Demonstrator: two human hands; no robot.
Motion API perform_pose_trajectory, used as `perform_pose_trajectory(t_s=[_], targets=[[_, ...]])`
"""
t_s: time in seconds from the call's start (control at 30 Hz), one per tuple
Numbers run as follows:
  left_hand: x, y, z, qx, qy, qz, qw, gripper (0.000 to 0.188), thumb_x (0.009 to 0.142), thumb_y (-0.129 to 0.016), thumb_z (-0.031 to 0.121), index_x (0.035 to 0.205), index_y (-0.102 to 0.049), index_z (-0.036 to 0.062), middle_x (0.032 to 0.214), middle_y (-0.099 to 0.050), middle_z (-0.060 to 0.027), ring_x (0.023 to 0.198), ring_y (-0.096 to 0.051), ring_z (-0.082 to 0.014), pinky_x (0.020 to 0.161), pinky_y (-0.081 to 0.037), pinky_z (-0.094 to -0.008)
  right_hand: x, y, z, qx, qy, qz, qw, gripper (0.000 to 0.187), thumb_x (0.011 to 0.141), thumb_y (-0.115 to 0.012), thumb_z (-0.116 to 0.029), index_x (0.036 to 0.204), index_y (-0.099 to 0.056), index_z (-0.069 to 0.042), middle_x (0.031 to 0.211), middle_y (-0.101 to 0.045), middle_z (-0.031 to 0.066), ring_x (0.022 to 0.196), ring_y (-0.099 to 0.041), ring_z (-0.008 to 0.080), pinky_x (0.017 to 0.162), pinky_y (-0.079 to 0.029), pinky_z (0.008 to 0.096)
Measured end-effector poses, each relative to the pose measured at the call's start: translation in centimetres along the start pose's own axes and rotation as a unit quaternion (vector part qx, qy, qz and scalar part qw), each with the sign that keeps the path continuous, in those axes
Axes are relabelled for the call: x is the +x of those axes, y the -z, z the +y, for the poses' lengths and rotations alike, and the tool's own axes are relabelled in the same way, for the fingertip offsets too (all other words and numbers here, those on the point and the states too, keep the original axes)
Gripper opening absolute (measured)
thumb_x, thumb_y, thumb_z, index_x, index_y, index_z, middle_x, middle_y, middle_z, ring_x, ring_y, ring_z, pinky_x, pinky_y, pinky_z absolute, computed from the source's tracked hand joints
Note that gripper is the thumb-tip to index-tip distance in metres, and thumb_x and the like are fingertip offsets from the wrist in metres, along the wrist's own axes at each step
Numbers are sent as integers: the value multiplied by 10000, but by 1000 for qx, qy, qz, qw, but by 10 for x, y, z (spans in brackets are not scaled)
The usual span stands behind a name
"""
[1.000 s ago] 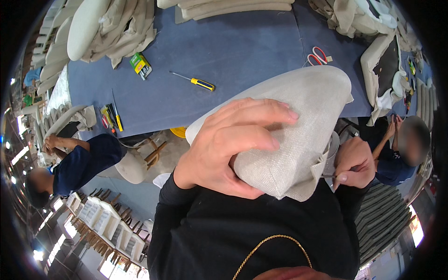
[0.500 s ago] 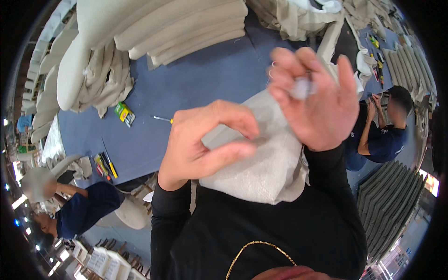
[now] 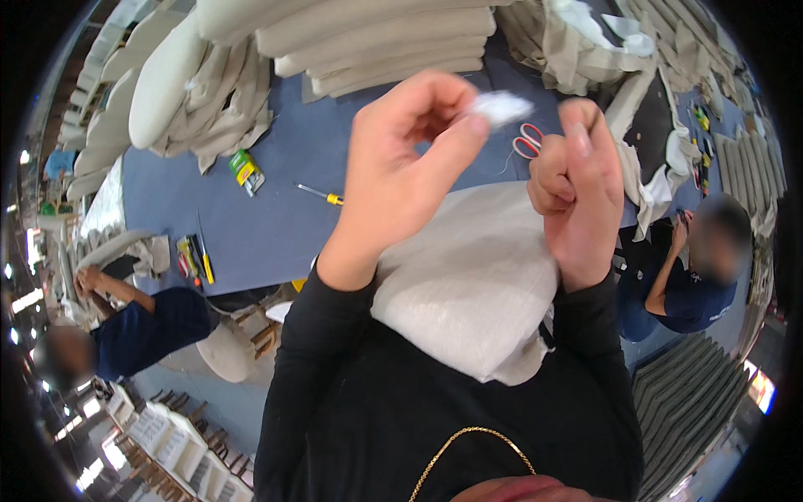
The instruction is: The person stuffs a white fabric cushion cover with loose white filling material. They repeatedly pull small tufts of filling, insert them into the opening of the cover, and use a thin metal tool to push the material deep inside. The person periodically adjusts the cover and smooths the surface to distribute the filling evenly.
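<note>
Between the thumb and fingers of my left hand [image 3: 389,171] is a small white wad [image 3: 502,109], smeared by motion and perhaps fluffy fibre. Just to the right, my right hand [image 3: 581,192] is raised with its fingers curled and pressed against the thumb. Whatever those fingers may hold is too small to make out. A beige fabric-covered cushion or seat pad [image 3: 473,284] rests against my body under both hands. Beyond it, red-handled scissors [image 3: 527,142] lie on the table, partly behind my right hand.
The blue-grey table [image 3: 293,238] carries a yellow-handled screwdriver [image 3: 320,194], a green-and-yellow packet [image 3: 247,171] and several hand tools [image 3: 196,259]. Stacked beige pads [image 3: 385,50] and loose fabric [image 3: 569,42] lie at the back. One person [image 3: 155,335] is at left, another [image 3: 698,276] at right.
The white wad has passed from my right hand to my left. My left hand has risen and pinched onto it, while my right fingers have curled closed. The scissors have come into view.
</note>
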State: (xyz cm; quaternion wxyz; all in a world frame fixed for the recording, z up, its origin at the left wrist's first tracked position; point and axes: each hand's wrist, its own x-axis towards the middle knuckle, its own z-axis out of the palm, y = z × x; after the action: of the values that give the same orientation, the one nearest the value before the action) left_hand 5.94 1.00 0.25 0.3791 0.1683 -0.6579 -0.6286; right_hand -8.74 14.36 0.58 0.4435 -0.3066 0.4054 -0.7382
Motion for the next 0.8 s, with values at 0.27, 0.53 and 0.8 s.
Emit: perform_pose_trajectory(t_s=[0.27, 0.53, 0.8], targets=[[9, 7, -17, -69, 11, -5, 998, 133, 995, -734, 113, 1043, -688, -3, 867, -692, -6, 773, -593, -33, 679, -477, -199, 68, -9, 12, -185, 8, -70, 980, 241, 1032, -716, -176, 1199, -629, -25, 815, -645, -28, 648, -541, 32, 589, -403, 207], [-10, 21, -2, 29, 13, 118, 993, 292, 986, -736, 217, 1125, -679, -34, 995, -734, -141, 849, -663, -180, 783, -518, -310, 116, -11, 37, -136, -55, -191, 971, 142, 1040, -694, -122, 1053, -678, 18, 909, -737, 44, 817, -685, 97, 744, -545, 250], [-36, 42, -16, 54, -189, -200, 960, 548, 777, -911, 360, 1173, -698, 46, 1312, -664, -278, 1229, -620, -442, 1059, -471, -541, 118, -4, 49, -223, -60, -268, 935, 349, 989, -749, -132, 1296, -681, 19, 1133, -778, 69, 1054, -721, 125, 992, -541, 273]])
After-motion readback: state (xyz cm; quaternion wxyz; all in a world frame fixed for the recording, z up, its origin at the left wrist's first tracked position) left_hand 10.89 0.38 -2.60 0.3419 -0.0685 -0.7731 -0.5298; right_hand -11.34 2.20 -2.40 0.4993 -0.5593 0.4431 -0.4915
